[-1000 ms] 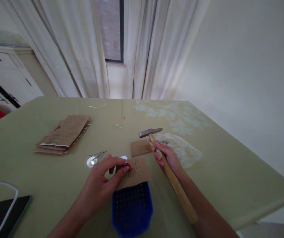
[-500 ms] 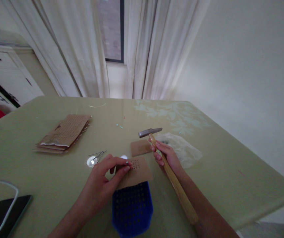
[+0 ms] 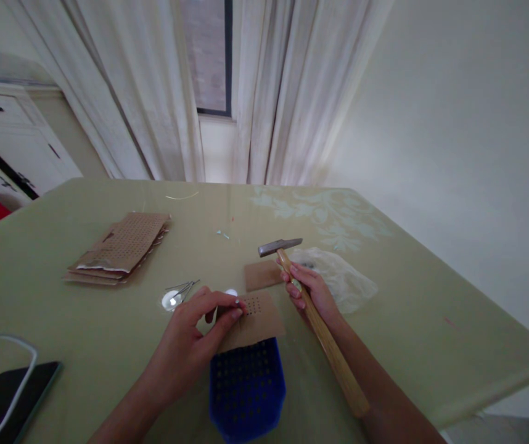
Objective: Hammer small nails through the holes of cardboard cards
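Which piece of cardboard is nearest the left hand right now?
The holed piece overlapping the blue basket in view, with the left hand over it. The smaller-looking piece beyond and the cardboard stack lie farther off.

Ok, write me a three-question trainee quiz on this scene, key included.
1. Which hand grips the hammer?
2. Pick one: the perforated basket is (a) red, (b) blue, (c) white.
3. True or false: the cardboard stack lies farther from the person than the hole-marked cardboard at the left hand.

Key
1. The right hand.
2. b
3. True
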Demonstrator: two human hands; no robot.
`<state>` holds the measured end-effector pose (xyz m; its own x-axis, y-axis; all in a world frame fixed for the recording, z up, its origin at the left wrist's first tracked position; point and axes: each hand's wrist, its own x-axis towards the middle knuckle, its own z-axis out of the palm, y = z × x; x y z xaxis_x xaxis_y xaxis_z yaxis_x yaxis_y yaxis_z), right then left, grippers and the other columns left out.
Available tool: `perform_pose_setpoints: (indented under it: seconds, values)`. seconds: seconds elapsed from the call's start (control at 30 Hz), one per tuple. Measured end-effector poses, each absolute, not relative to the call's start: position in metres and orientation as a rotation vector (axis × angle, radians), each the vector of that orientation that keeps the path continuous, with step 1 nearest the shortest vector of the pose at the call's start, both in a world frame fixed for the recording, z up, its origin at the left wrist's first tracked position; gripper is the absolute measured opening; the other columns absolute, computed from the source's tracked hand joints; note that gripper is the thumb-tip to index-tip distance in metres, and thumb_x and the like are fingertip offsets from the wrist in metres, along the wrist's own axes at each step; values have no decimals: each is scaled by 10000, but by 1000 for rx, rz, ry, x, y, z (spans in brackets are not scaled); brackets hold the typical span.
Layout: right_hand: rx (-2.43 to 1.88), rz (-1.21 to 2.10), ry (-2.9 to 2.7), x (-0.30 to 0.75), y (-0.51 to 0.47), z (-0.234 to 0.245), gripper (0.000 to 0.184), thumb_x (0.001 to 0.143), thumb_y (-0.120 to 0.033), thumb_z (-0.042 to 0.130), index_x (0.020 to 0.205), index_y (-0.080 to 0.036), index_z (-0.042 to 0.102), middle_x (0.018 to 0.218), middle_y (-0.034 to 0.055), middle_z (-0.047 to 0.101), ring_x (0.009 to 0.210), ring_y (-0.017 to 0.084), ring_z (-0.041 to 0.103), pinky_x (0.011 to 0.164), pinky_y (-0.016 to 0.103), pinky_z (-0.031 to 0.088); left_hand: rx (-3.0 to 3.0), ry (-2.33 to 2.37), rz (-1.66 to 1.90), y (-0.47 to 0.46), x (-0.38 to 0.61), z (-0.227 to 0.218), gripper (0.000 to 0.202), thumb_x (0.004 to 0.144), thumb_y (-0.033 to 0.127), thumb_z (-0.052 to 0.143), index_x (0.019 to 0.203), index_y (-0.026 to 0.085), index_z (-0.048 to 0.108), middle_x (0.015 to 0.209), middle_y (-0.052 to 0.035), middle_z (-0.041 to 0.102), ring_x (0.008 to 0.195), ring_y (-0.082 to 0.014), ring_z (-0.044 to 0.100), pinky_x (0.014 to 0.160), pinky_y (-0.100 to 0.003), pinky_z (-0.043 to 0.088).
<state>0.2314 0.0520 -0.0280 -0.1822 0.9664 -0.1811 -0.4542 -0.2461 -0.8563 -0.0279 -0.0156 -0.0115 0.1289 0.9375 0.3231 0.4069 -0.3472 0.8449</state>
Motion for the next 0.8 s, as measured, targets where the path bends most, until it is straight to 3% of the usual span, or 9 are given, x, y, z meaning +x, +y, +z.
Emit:
perform_pose_setpoints:
  seconds: [0.33, 0.5, 0.63, 0.7, 0.8]
  values:
    - [-934, 1635, -835, 231, 53, -27, 370, 743, -417, 953, 974, -168, 808, 799, -7, 682, 456, 45, 451, 297, 124, 342, 1963, 1293, 1192, -16, -27, -10, 123, 1010, 315, 717, 960, 290, 827, 789, -7, 754, 730, -195, 619, 653, -292, 481]
    - [-981, 1600, -968, 237, 46, -5, 381, 731, -432, 968, 912, -149, 788, 775, -3, 676, 437, 53, 469, 289, 139, 366, 2115, 1221, 1191, -16, -24, -7, 125, 1049, 245, 681, 1019, 280, 797, 849, 4, 791, 789, -198, 638, 735, -316, 494]
    - [-1066, 1531, -1252, 241, 12, 36, 334, 883, -471, 866, 940, -155, 773, 777, -5, 657, 427, 58, 484, 306, 155, 385, 2203, 1162, 1206, -16, -21, -4, 127, 1055, 201, 669, 1060, 261, 781, 877, 8, 807, 757, -184, 645, 761, -340, 485]
    - [-1165, 1507, -1447, 241, -15, 59, 360, 1005, -501, 745, 909, -154, 760, 660, -27, 607, 400, 60, 463, 331, 156, 387, 2222, 1158, 1217, -16, -21, -4, 122, 1052, 200, 671, 1048, 254, 781, 866, 6, 808, 743, -186, 647, 758, -347, 487]
    - [-1370, 1374, -1642, 236, -54, 88, 394, 1069, -530, 662, 1157, -167, 787, 611, -42, 578, 446, 97, 498, 384, 176, 433, 2222, 1186, 1248, -14, -21, -6, 110, 1040, 214, 688, 1029, 260, 787, 901, -8, 824, 804, -212, 666, 770, -355, 508]
